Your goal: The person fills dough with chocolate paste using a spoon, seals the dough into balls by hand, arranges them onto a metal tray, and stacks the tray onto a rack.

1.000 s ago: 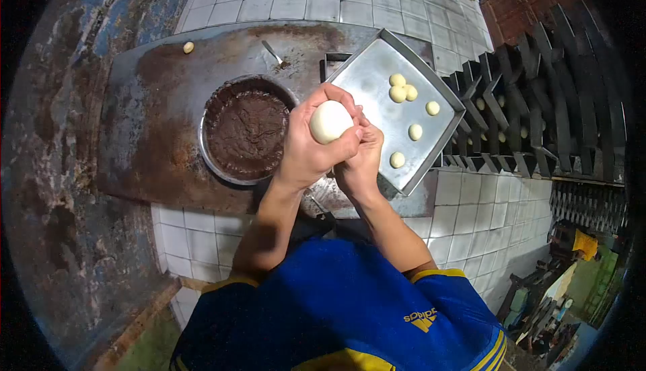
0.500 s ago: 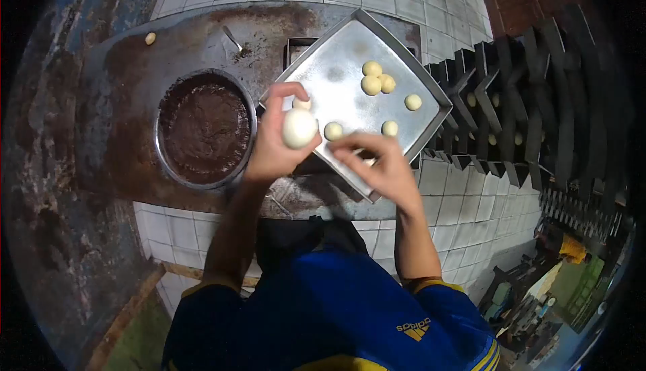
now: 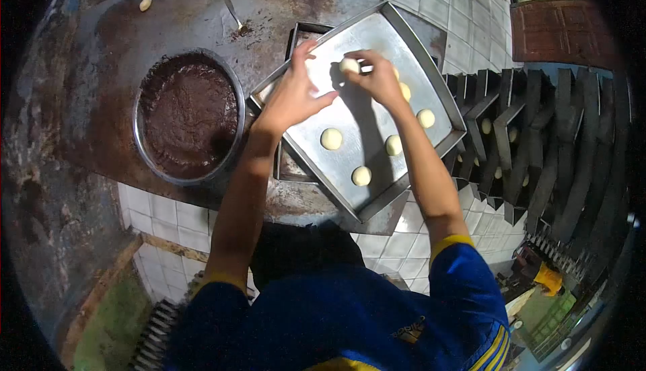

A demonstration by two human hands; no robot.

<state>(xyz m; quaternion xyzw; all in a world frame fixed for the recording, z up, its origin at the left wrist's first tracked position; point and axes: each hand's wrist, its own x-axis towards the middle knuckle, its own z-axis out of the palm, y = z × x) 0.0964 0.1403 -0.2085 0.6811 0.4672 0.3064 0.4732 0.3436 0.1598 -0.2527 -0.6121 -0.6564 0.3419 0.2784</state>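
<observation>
A pale, round dough ball (image 3: 349,65) is pinched in the fingers of my right hand (image 3: 378,82), over the far half of a square metal tray (image 3: 316,149). My left hand (image 3: 296,96) hovers at the tray's left side with thumb and fingers spread and nothing visible in its grasp. On the tray sit several more balls, among them a dough ball (image 3: 331,139) in the near left part, another dough ball (image 3: 361,176) by the near corner and a third dough ball (image 3: 425,118) towards the right. My right hand partly covers the yellowish balls behind it.
Left of the tray stands a round metal pan (image 3: 239,119) of dark brown filling (image 3: 192,119). A spoon (image 3: 233,13) and a small pale lump (image 3: 145,4) lie on the worn table (image 3: 101,102). Another tray (image 3: 296,169) is underneath. Stacked dark trays (image 3: 498,125) stand at right.
The dough ball in my left hand has left it, and that hand has opened. My right hand has moved up and away across the tray and now grips a dough ball.
</observation>
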